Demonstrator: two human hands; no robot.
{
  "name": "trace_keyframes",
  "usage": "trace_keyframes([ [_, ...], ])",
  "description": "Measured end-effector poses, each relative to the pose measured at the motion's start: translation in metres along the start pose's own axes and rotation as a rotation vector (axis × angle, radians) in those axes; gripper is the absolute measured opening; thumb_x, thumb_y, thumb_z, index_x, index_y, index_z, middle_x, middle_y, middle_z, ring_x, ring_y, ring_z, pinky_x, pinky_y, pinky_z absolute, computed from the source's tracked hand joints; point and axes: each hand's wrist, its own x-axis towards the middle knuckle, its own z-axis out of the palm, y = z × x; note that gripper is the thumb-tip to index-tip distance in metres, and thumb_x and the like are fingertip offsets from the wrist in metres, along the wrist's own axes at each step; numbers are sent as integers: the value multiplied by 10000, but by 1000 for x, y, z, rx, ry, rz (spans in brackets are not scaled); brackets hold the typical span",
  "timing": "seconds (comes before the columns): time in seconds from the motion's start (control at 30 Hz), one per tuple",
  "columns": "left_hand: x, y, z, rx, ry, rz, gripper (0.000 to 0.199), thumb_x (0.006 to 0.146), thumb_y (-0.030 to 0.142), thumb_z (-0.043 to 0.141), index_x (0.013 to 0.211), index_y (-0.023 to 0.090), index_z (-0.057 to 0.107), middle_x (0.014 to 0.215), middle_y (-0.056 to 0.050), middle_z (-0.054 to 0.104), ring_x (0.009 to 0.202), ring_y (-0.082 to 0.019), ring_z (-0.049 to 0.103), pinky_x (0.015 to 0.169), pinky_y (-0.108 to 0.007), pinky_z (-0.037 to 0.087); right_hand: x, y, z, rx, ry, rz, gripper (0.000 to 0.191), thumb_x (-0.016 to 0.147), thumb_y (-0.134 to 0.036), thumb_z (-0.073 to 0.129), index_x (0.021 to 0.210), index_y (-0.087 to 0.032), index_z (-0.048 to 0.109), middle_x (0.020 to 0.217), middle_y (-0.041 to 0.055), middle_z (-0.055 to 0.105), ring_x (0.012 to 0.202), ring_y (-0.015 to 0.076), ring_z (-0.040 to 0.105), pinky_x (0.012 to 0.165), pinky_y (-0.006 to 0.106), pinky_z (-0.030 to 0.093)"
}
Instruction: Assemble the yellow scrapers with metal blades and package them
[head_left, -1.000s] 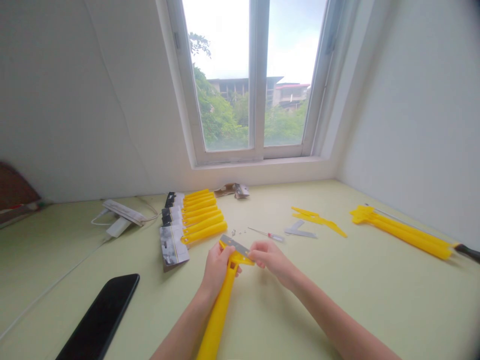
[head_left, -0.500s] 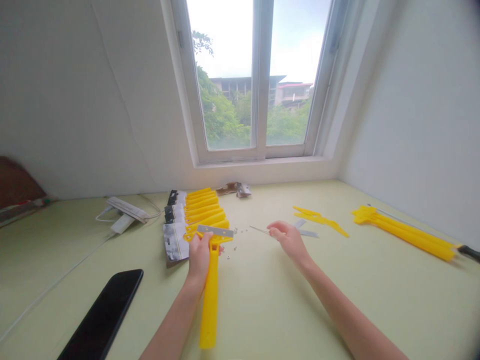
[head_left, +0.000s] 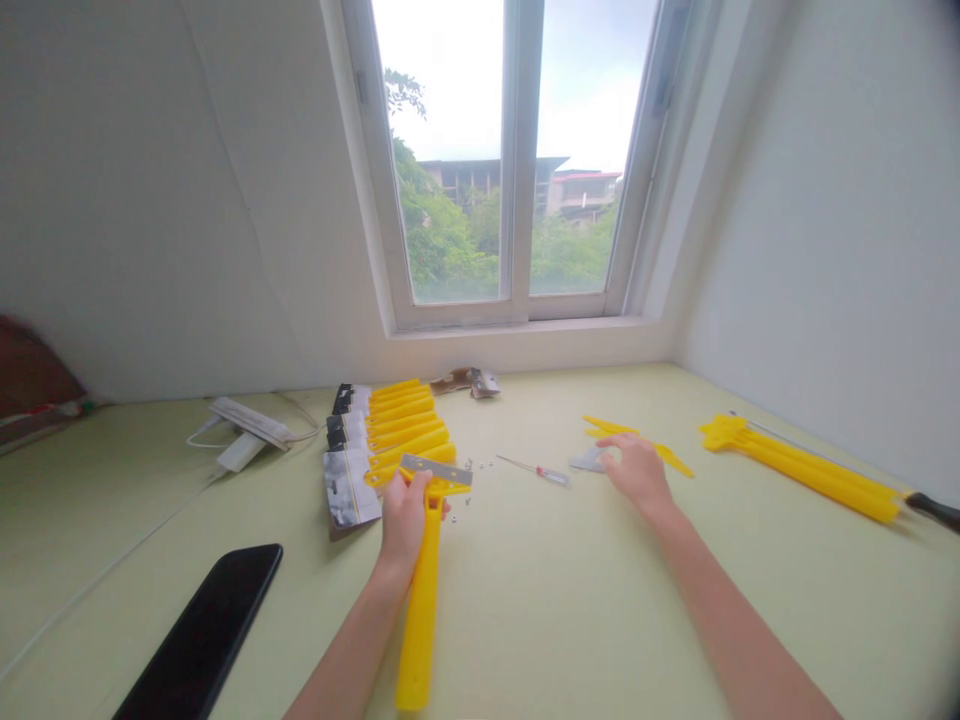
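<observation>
My left hand is closed around the head of a yellow scraper, whose long handle points toward me. A flat metal blade with holes lies across that head. My right hand is open over the flat metal blades, fingers apart and bent down at them; whether the fingertips touch them I cannot tell. Just behind it lie yellow plastic head pieces. A screwdriver with a clear handle rests on the table between my hands. Several small screws or nuts are scattered beside the scraper head.
Packaged yellow scrapers lie in a row at the back left. Yellow handles and a black-gripped tool lie far right. A phone is at the front left, a power strip behind it. Crumpled packaging sits below the window.
My right hand has let go of the screwdriver, which now lies on the table, and has moved right to the metal blades. The left hand still holds the scraper, almost unmoved.
</observation>
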Motion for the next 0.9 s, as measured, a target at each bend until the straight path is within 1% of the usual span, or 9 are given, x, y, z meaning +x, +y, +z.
trace_keyframes([
  [0.1,0,-1,1,-16,-32,2,148,705,288,506,761,168,438,570,42,551,374,-89,504,377,-210,388,7,24,-2,-66,-17,89,322,714,-167,421,931,-163,658,1025,85,632,971,222,547,875,317,385],
  [0.23,-3,-2,3,-26,-74,11,142,704,282,507,749,172,430,540,56,534,353,-86,489,365,-206,371,9,46,1,-162,-23,152,442,751,-165,375,1166,-130,523,1228,126,505,1129,251,443,900,372,365],
  [0.3,-4,-2,4,-23,-81,-3,142,699,278,510,736,171,424,525,59,527,343,-84,482,358,-201,359,8,54,4,-200,-65,180,450,776,-208,367,1204,-129,484,1243,131,489,1148,248,425,902,381,362],
  [0.37,-5,-2,6,-15,-90,-15,136,699,270,508,726,170,422,501,63,512,337,-84,477,354,-197,349,6,59,6,-212,-78,226,440,792,-262,367,1195,-138,490,1200,132,525,1094,257,471,872,387,380],
  [0.47,-6,-3,7,-9,-110,-25,130,705,268,502,736,168,426,490,68,501,341,-86,481,358,-196,348,6,62,5,-216,-45,322,401,788,-297,392,1138,-174,545,1112,123,580,999,273,526,802,386,410],
  [0.53,-6,-4,8,-8,-120,-34,134,706,273,502,744,167,429,497,67,502,345,-87,484,359,-197,348,6,61,2,-218,-31,373,371,780,-281,414,1096,-182,580,1084,128,593,985,281,531,778,378,417],
  [0.67,-7,-4,8,-9,-138,-45,147,701,280,507,750,166,428,504,66,503,346,-87,480,365,-203,354,7,60,-5,-200,-48,389,342,773,-247,432,1038,-141,621,1004,144,629,946,264,560,765,327,425],
  [0.8,-8,-5,9,5,-145,-61,160,700,288,507,770,166,430,513,60,511,356,-92,489,366,-203,355,7,58,-12,-174,-45,458,351,783,-234,385,1012,-157,640,906,163,655,820,269,609,661,337,451],
  [0.9,-10,-5,11,12,-168,-60,166,699,292,506,777,165,432,506,60,503,360,-95,492,367,-203,357,7,46,-14,-141,-26,465,359,770,-236,391,1028,-179,633,909,157,659,801,270,615,648,342,456],
])
